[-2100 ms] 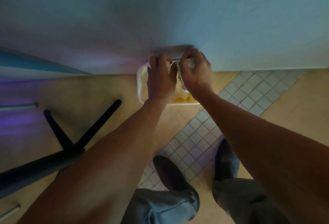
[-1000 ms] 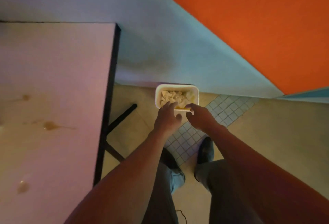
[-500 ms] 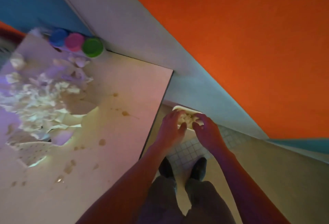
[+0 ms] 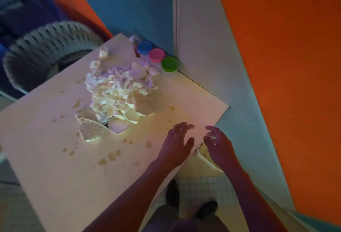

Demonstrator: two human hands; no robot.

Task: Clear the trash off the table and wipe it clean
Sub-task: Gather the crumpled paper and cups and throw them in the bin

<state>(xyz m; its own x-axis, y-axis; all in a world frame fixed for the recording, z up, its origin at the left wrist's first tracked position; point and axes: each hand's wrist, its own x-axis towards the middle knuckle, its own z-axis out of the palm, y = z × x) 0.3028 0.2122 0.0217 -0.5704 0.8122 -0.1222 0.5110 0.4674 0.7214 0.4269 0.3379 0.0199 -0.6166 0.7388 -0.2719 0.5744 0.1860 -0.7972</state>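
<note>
Table (image 4: 55, 167), pale and square, seen from above, its top spotted with brownish stains. A large heap of crumpled white paper trash (image 4: 118, 91) lies near the middle of the table toward the far edge, with pieces of dotted paper (image 4: 91, 130) at the heap's near side. Three small round tubs stand in a row along the far right edge by the far corner, each closed with a lid: blue (image 4: 145, 47), pink (image 4: 156, 55), green (image 4: 169, 64); what they contain is hidden.

The left hand (image 4: 178, 143) hovers over the table's right corner, fingers spread and relaxed, holding nothing, well short of the heap. The right hand (image 4: 216, 145) is just off the table's right edge, fingers loosely curled and apart, also holding nothing.

Below the right hand, on the floor beside the table's right edge, stands a white bin (image 4: 204, 158) with crumpled paper inside, mostly covered by the hand. A grey ribbed chair (image 4: 36, 51) stands beyond the table's far left edge.
</note>
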